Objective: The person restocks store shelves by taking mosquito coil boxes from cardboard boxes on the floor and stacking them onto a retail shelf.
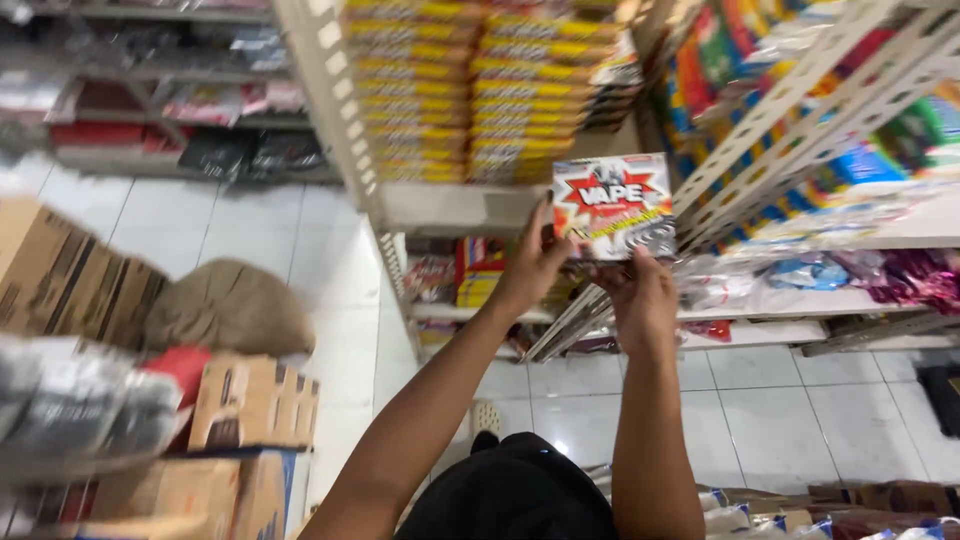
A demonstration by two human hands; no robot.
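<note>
Both hands grip a flat red-and-white box (613, 207) near the shelf's (450, 210) front edge — left hand (530, 265) closed on its left side, right hand (640, 295) under its bottom edge. It looks light and stiff — best held by the edges.

Both bare arms reach up and forward, the left hand (530, 265) and right hand (640, 295) raised close together, fingers curled in a grip.

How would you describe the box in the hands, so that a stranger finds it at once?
Look at the metal shelf rack with stacked yellow packs. Just below them, the left hand and right hand hold up one flat box. Only it has a red starburst on white.
</note>
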